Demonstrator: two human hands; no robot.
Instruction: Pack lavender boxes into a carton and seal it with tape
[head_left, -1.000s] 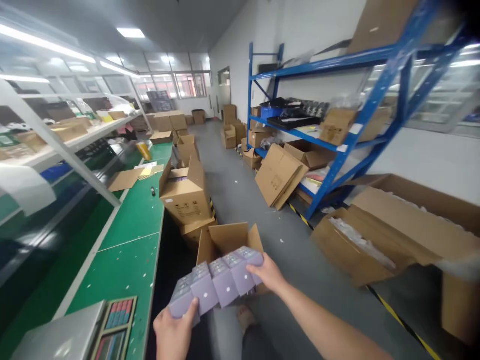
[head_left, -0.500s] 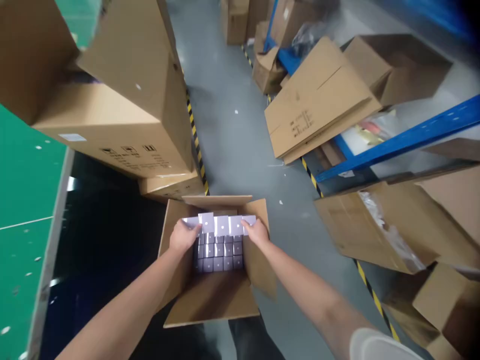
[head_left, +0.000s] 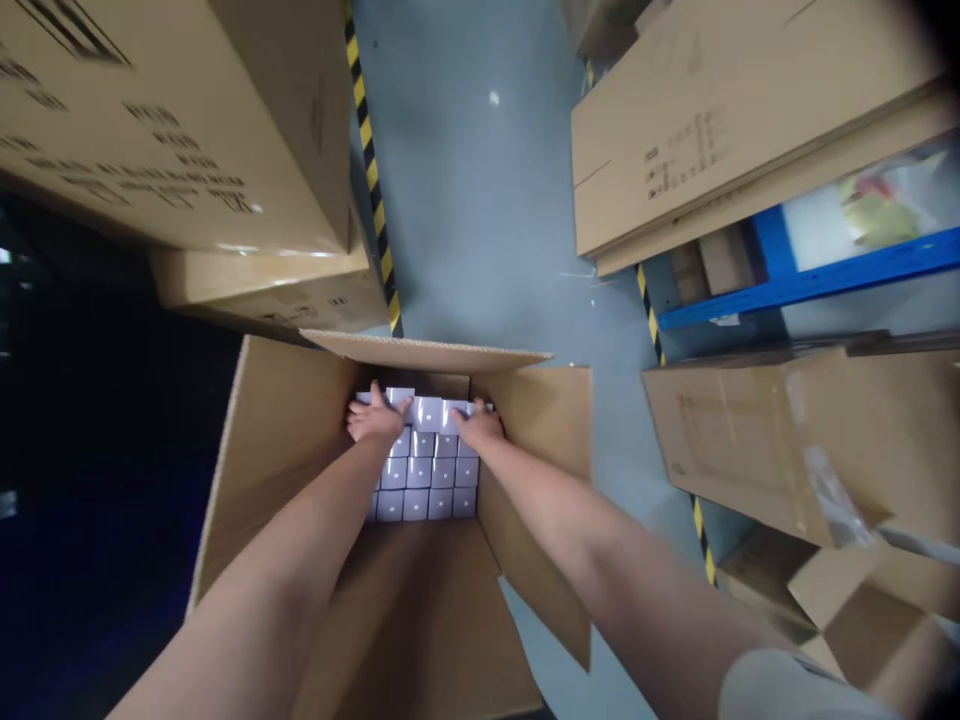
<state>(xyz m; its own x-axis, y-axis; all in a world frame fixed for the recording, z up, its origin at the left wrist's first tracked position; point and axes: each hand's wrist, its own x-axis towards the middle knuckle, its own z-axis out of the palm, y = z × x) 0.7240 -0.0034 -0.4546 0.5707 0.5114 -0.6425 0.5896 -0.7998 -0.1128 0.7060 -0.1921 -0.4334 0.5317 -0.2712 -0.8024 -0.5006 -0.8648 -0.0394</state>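
An open brown cardboard box (head_left: 285, 430) stands on the floor below me, its flaps spread. Inside lie several rows of small lilac boxes (head_left: 424, 485). A row of these small boxes (head_left: 430, 411) lies at the far side of the carton. My left hand (head_left: 377, 418) presses flat on the left end of that row. My right hand (head_left: 480, 425) rests on its right end, fingers spread. Both forearms reach down into the carton.
Large brown cartons (head_left: 172, 110) are stacked at the upper left. A flat folded carton (head_left: 720, 130) leans on a blue rack (head_left: 825, 275) at the upper right. More open cartons (head_left: 787, 440) lie at the right. Yellow-black floor tape (head_left: 371, 170) runs along the grey floor.
I bent down over the carton; the row of small lilac boxes went from held in the air, down into the carton, onto the far side. My hands now lie flat on it.
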